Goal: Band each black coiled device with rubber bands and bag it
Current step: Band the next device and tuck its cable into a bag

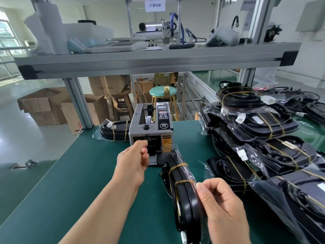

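On the green mat (84, 176), room left, bagged stack (263, 136) right: device (182, 194) on edge, long axis toward dispenser (149, 127); right hand (225, 208) pinches its bag (191, 173), left hand (133, 162) curled at dispenser mouth.

Tape dispenser (150, 127): grey, upright, just beyond the grip; caution label on its front.
Table mat (79, 173): green, beneath the grip.
Shelf rail (154, 59): aluminium, above and beyond.
Green stool (162, 92): on the floor, behind the dispenser.
Wooden stool (123, 101): beside it, leftward.
Cardboard boxes (44, 104): far left, flaps open.

tape dispenser (149, 131) CAUTION, SEMI, overhead sign (155, 5) 灯罩组装
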`<action>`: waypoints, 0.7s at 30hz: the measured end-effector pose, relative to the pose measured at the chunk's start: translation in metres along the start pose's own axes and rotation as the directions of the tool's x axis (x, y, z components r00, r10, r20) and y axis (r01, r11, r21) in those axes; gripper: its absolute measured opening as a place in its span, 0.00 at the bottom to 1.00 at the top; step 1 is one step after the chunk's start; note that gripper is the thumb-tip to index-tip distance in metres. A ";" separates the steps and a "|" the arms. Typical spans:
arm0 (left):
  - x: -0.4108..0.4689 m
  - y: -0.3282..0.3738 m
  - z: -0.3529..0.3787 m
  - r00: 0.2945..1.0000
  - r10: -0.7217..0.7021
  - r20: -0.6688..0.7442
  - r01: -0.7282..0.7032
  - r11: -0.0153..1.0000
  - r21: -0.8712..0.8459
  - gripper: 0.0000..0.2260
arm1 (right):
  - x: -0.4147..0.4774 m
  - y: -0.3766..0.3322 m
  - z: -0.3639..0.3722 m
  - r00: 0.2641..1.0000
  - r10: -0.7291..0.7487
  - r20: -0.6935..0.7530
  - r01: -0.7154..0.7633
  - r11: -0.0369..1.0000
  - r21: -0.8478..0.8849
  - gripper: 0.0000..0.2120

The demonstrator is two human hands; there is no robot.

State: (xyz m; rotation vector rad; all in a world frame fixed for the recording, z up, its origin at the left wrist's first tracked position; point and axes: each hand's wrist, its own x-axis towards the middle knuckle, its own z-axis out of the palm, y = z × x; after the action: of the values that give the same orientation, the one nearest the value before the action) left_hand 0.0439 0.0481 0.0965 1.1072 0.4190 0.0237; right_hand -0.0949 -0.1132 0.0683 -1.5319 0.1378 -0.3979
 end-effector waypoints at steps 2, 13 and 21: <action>-0.025 0.007 -0.014 0.957 0.045 0.287 -0.096 0.982 0.164 0.11 | 0.001 -0.003 -0.001 0.996 0.058 0.063 -0.062 0.996 0.057 0.07; -0.077 0.008 -0.013 0.724 -0.130 0.677 -0.471 0.624 0.624 0.08 | 0.005 -0.003 -0.001 0.978 0.134 0.160 -0.168 0.961 0.222 0.17; -0.069 0.016 -0.005 0.659 -0.250 0.709 -0.528 0.517 0.673 0.09 | 0.005 -0.002 -0.002 0.977 0.125 0.174 -0.160 0.966 0.205 0.14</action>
State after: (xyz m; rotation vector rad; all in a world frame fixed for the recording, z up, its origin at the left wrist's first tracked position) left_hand -0.0181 0.0437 0.1302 2.0264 -0.5486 -0.5458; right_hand -0.0912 -0.1172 0.0714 -1.3215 0.0760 -0.1675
